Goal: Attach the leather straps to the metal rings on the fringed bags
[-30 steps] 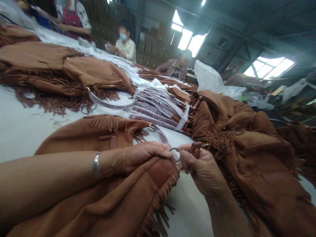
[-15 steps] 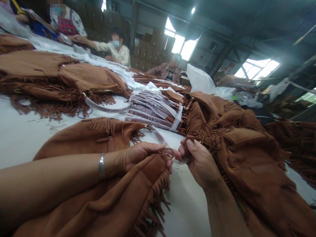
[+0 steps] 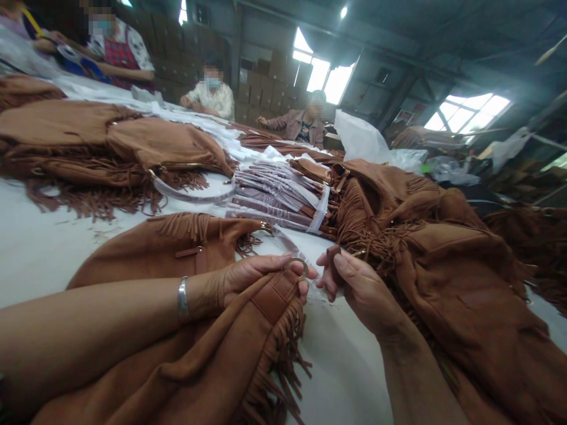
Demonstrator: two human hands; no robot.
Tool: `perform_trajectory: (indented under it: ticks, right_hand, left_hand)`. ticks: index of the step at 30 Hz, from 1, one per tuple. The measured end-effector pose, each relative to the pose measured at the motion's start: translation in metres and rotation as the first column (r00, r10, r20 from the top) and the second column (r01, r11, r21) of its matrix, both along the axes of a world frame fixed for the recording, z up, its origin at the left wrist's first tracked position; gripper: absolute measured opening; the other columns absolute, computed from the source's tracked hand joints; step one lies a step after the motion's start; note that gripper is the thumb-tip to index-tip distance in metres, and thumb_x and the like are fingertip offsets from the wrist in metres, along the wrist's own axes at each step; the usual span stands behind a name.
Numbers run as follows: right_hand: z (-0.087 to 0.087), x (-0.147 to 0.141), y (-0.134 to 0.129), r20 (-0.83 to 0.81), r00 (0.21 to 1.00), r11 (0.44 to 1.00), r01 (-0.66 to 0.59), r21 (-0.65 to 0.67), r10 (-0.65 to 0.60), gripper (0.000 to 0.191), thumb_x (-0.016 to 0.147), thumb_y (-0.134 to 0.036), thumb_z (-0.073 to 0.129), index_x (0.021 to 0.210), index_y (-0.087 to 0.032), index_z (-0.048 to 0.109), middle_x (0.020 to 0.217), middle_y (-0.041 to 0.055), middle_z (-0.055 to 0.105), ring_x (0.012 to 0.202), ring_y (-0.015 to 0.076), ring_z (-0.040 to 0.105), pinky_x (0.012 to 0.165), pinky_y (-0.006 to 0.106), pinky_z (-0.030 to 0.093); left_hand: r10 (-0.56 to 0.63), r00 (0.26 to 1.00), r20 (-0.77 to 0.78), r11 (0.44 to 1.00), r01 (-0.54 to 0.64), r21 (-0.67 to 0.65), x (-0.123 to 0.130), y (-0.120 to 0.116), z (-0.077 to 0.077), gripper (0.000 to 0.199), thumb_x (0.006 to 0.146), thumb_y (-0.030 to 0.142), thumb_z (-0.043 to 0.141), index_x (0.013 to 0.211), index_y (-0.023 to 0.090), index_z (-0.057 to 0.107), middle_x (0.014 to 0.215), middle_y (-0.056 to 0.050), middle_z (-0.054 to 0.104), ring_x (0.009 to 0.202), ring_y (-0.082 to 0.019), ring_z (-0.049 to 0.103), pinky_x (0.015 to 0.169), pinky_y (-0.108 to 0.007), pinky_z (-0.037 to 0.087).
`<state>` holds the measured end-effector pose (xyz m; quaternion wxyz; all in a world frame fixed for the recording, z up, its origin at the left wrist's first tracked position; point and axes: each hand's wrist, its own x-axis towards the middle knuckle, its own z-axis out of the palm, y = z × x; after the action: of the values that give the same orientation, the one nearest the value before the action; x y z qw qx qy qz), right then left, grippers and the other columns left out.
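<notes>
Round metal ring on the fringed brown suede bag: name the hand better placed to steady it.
Left, I'd judge: the left hand grips the bag with fingers at the ring; the right hand pinches a brown leather tab apart from it.

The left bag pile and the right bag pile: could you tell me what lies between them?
The head view shows a bundle of plastic-wrapped straps there on the table.

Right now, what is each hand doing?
Left hand: closed on the bag beside its metal ring.
Right hand: closed, pinching a brown leather tab between its fingers.
</notes>
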<state>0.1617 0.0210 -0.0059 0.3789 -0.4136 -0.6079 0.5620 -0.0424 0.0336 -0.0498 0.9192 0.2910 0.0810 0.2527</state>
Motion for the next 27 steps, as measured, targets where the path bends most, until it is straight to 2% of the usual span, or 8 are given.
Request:
perform_trajectory:
  ticks: [2, 4, 10, 13, 19, 23, 25, 27]
  right_hand:
    - [0.001, 0.000, 0.000, -0.054, 0.998, 0.999, -0.027, -0.020, 0.026, 0.026, 0.086, -0.044, 0.051, 0.086, -0.018, 0.054, 0.060, -0.0024, 0.051, 0.054, 0.0123, 0.046, 0.054, 0.025, 0.037]
    - [0.000, 0.001, 0.001, -0.080, 0.997, 0.999, -0.024, -0.027, 0.022, 0.024, 0.084, -0.041, 0.055, 0.081, -0.018, 0.054, 0.058, -0.0029, 0.051, 0.051, 0.0108, 0.044, 0.052, 0.023, 0.035]
    - [0.001, 0.005, 0.000, -0.043, 0.999, 1.000, 0.008, 0.025, -0.007, 0.021, 0.083, -0.035, 0.058, 0.083, -0.015, 0.062, 0.060, -0.0014, 0.053, 0.051, 0.0093, 0.043, 0.051, 0.022, 0.032]
    - [0.005, 0.006, -0.002, 0.033, 0.999, 0.999, -0.014, 0.038, 0.012, 0.023, 0.084, -0.037, 0.058, 0.081, -0.015, 0.063, 0.057, -0.0013, 0.053, 0.050, 0.0093, 0.042, 0.050, 0.023, 0.031]
    - [0.012, 0.010, -0.004, 0.238, 0.970, 0.993, -0.070, 0.094, 0.046, 0.027, 0.081, -0.039, 0.060, 0.071, -0.014, 0.065, 0.052, -0.0010, 0.051, 0.049, 0.0101, 0.042, 0.048, 0.024, 0.031]
    - [0.016, 0.013, -0.008, 0.395, 0.914, 0.983, -0.149, 0.109, 0.095, 0.028, 0.079, -0.038, 0.061, 0.069, -0.013, 0.068, 0.053, -0.0003, 0.051, 0.049, 0.0107, 0.044, 0.045, 0.022, 0.032]
    - [0.019, 0.014, -0.011, 0.516, 0.852, 0.972, -0.186, 0.145, 0.086, 0.026, 0.079, -0.036, 0.060, 0.073, -0.013, 0.070, 0.057, 0.0006, 0.055, 0.052, 0.0112, 0.048, 0.046, 0.022, 0.034]
    - [0.022, 0.013, -0.014, 0.652, 0.757, 0.951, -0.236, 0.200, 0.051, 0.024, 0.080, -0.034, 0.058, 0.072, -0.014, 0.071, 0.060, 0.0014, 0.059, 0.054, 0.0117, 0.050, 0.049, 0.022, 0.035]
  left_hand:
    - [-0.015, 1.000, -0.010, 0.999, 0.016, 0.031, -0.002, -0.001, 0.002, 0.044, 0.080, 0.040, 0.057, 0.115, 0.014, 0.055, 0.088, -0.009, 0.060, 0.085, -0.021, 0.058, 0.076, -0.032, 0.043]
    - [-0.008, 1.000, -0.025, 0.999, 0.009, 0.045, -0.003, -0.002, 0.003, 0.042, 0.080, 0.037, 0.057, 0.116, 0.014, 0.055, 0.088, -0.008, 0.059, 0.087, -0.021, 0.057, 0.078, -0.033, 0.042]
    - [0.032, 0.999, -0.027, 0.998, -0.031, 0.045, 0.001, -0.003, 0.002, 0.029, 0.075, 0.033, 0.065, 0.094, 0.011, 0.061, 0.081, -0.007, 0.059, 0.081, -0.018, 0.057, 0.079, -0.031, 0.041]
    - [0.080, 0.996, -0.036, 0.996, -0.079, 0.037, 0.002, -0.004, 0.002, 0.023, 0.078, 0.031, 0.064, 0.087, 0.011, 0.061, 0.081, -0.006, 0.060, 0.077, -0.016, 0.057, 0.076, -0.028, 0.042]
    - [0.044, 0.998, -0.053, 0.999, -0.044, 0.000, 0.004, -0.007, -0.001, 0.025, 0.080, 0.036, 0.061, 0.086, 0.012, 0.059, 0.087, -0.011, 0.065, 0.077, -0.017, 0.061, 0.075, -0.029, 0.045]
    - [0.081, 0.988, -0.132, 0.997, -0.081, 0.004, 0.007, -0.011, 0.000, 0.030, 0.078, 0.040, 0.063, 0.083, 0.011, 0.058, 0.084, -0.013, 0.066, 0.073, -0.018, 0.063, 0.070, -0.028, 0.046]
    - [0.094, 0.981, -0.172, 0.996, -0.095, 0.004, 0.008, -0.014, 0.002, 0.033, 0.075, 0.041, 0.066, 0.081, 0.009, 0.058, 0.079, -0.012, 0.066, 0.071, -0.017, 0.063, 0.069, -0.027, 0.047]
    - [0.073, 0.974, -0.215, 0.997, -0.072, 0.010, 0.008, -0.015, 0.002, 0.034, 0.074, 0.041, 0.067, 0.081, 0.009, 0.059, 0.079, -0.012, 0.066, 0.069, -0.016, 0.062, 0.068, -0.026, 0.046]
